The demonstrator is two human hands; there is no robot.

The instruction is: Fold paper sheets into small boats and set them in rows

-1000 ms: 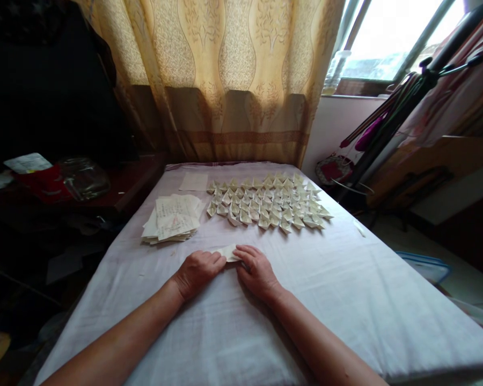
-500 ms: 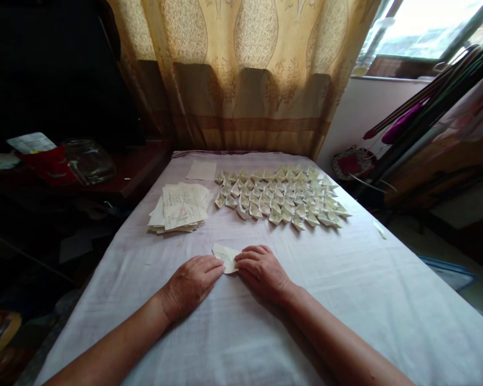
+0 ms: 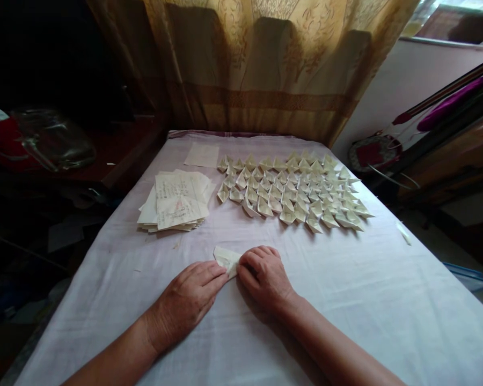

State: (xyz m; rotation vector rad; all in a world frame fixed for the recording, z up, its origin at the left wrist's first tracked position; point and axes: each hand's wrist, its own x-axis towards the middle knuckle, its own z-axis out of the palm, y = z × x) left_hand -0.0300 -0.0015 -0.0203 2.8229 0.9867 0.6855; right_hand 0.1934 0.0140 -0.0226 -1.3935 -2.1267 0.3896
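A small folded piece of paper (image 3: 227, 258) lies on the cloth-covered table, pinched between my two hands. My left hand (image 3: 191, 295) rests at its left lower edge, thumb and fingertips closed on the paper. From the other side my right hand (image 3: 264, 276) grips its right end, fingers curled and partly covering it. Beyond the hands stand rows of folded paper boats (image 3: 282, 193). To their left is a stack of loose paper sheets (image 3: 181, 201) with handwriting on the top one.
A single square sheet (image 3: 202, 155) lies near the table's far edge. Along the right edge is a small white strip (image 3: 403, 234). A glass jar (image 3: 54, 139) stands on the dark cabinet at left. A patterned curtain (image 3: 265, 64) hangs behind the table (image 3: 330, 321).
The camera has tipped down and come closer to the table. My right hand's fingers have curled more over the right end of the paper; the left hand stays on its left edge.
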